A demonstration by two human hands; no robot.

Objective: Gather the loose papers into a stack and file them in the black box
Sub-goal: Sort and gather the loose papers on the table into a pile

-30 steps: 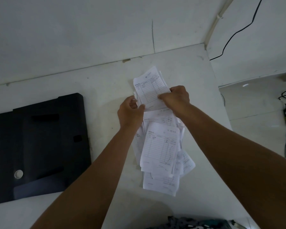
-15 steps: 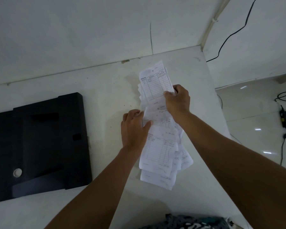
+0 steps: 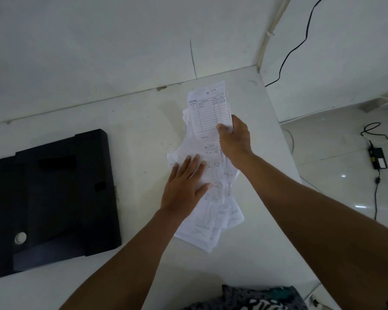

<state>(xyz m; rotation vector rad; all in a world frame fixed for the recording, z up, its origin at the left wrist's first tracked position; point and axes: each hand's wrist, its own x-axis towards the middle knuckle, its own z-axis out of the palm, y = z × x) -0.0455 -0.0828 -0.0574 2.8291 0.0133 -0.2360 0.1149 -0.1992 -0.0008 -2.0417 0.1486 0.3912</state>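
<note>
Left hand (image 3: 185, 183) flat, open on loose white printed paper slips (image 3: 213, 198) on white surface (image 3: 132, 121); right hand (image 3: 233, 139) pinches the top slip (image 3: 208, 108). Flat black box (image 3: 52, 198) sits left — unsquared pile could fan out, slide off the edge.

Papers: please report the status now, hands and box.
Left hand flat on loose papers. Right hand pinches top slips. Black box left of pile, nothing filed. Nothing between.

The loose papers (image 3: 213, 211), white printed forms, lie in an untidy overlapping pile under the flat left grip (image 3: 185, 186); the right grip (image 3: 233, 139) pinches the top sheet. The black box (image 3: 49, 198) lies flat, well left of both.
</note>
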